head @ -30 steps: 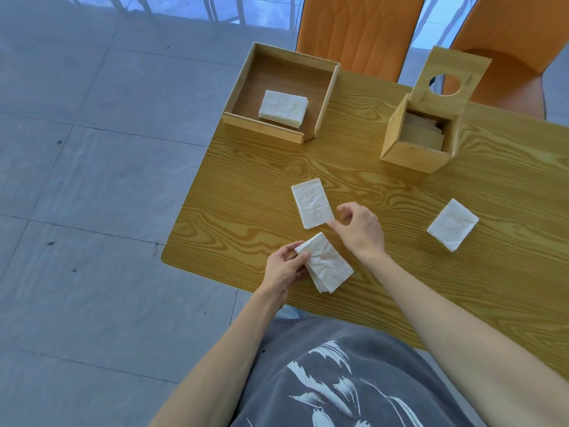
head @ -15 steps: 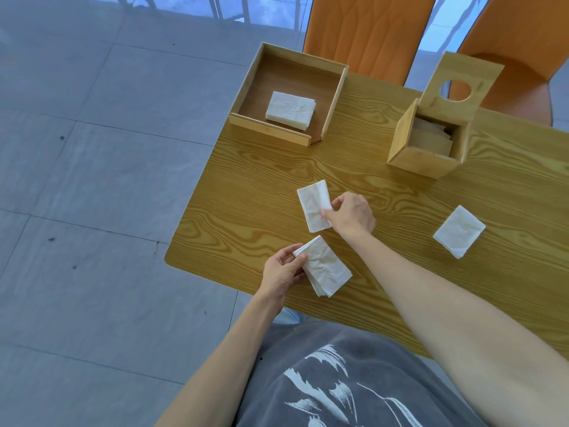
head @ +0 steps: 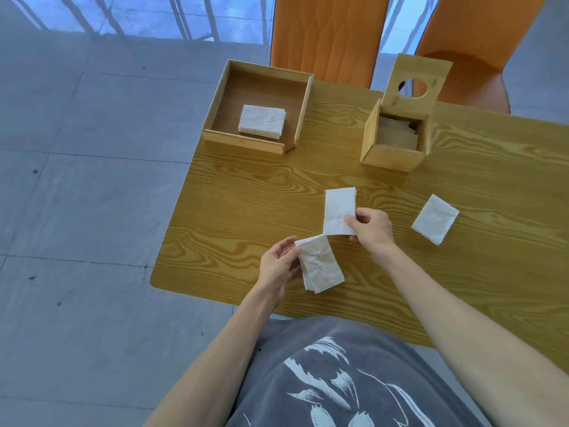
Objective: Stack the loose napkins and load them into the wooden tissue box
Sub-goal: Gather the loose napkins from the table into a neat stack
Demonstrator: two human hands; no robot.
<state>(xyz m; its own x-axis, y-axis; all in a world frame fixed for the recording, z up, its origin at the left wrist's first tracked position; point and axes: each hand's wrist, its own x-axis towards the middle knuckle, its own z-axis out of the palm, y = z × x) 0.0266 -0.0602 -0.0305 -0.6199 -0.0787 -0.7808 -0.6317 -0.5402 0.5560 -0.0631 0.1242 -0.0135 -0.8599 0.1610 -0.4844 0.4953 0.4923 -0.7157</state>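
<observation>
My left hand holds a small stack of white napkins by its left edge, just above the table's near edge. A single white napkin is pinched at its lower right corner by my right hand, lifted off the wood just above the stack. Another loose napkin lies flat to the right. The wooden tissue box stands at the back with its holed lid tipped up; brownish paper shows inside.
A shallow wooden tray at the table's back left corner holds a thick napkin pile. Two orange chairs stand behind the wooden table. The table's left edge drops to grey floor tiles.
My right hand reached the single napkin, gripped its corner and lifted it, turning it more upright. The stack in my left hand has stayed where it was.
</observation>
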